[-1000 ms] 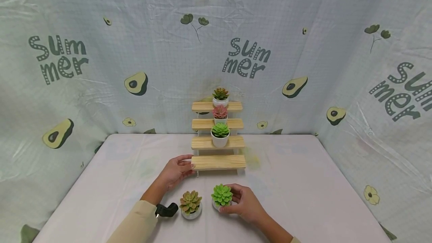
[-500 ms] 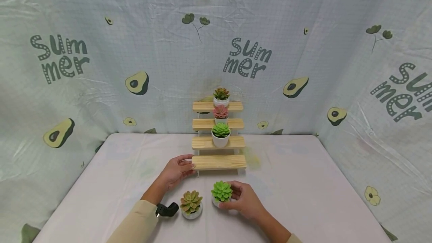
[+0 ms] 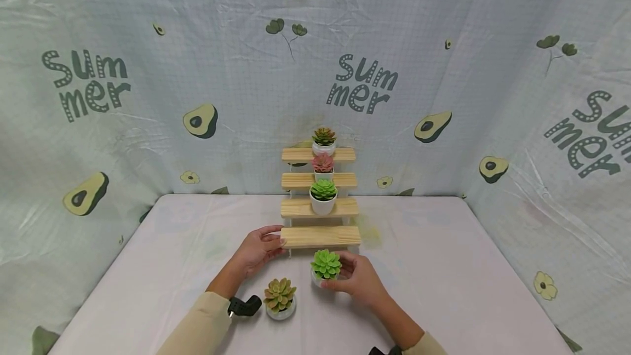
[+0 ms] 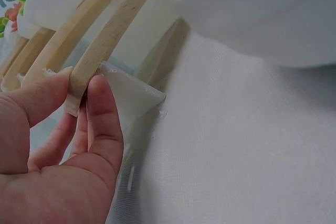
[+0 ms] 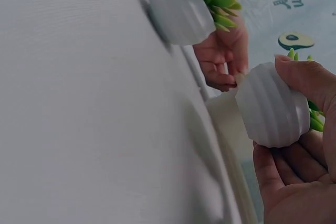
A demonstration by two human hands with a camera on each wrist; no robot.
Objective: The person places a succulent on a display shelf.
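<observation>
My right hand (image 3: pixel 362 281) holds a bright green potted succulent (image 3: pixel 326 263) just in front of the lowest step of a small wooden tiered stand (image 3: pixel 320 237). In the right wrist view its ribbed white pot (image 5: pixel 273 106) is gripped between thumb and fingers, lifted off the cloth. My left hand (image 3: pixel 253 251) pinches the left end of that lowest board, thumb on top and fingers below, as the left wrist view shows (image 4: pixel 79 129). A brownish-green potted succulent (image 3: pixel 279 296) stands on the table by my left wrist.
On the stand's upper steps sit a green succulent (image 3: pixel 323 196), a pink one (image 3: pixel 323 166) and a reddish-green one (image 3: pixel 323 140), each in a white pot. A printed cloth (image 3: pixel 236 141) hangs behind and at both sides of the white-covered table (image 3: pixel 424 267).
My right hand has carried the bright green succulent forward, away from me, closer to the stand's lowest step. The left hand keeps its hold on the board.
</observation>
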